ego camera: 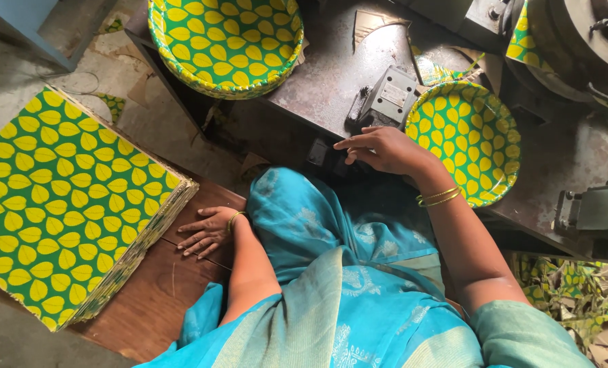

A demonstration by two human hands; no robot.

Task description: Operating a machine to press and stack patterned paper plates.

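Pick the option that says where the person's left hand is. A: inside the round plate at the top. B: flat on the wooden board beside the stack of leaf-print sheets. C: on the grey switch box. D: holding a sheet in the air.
B: the left hand lies palm down on the wooden board, next to the stack of sheets.

Single head-worn camera looks steeply down, close over the lap; bench (358, 75) at top, wooden board (154, 300) lower left.

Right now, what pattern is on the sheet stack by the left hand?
Yellow leaves on green, on the sheet stack beside the left hand; head view.
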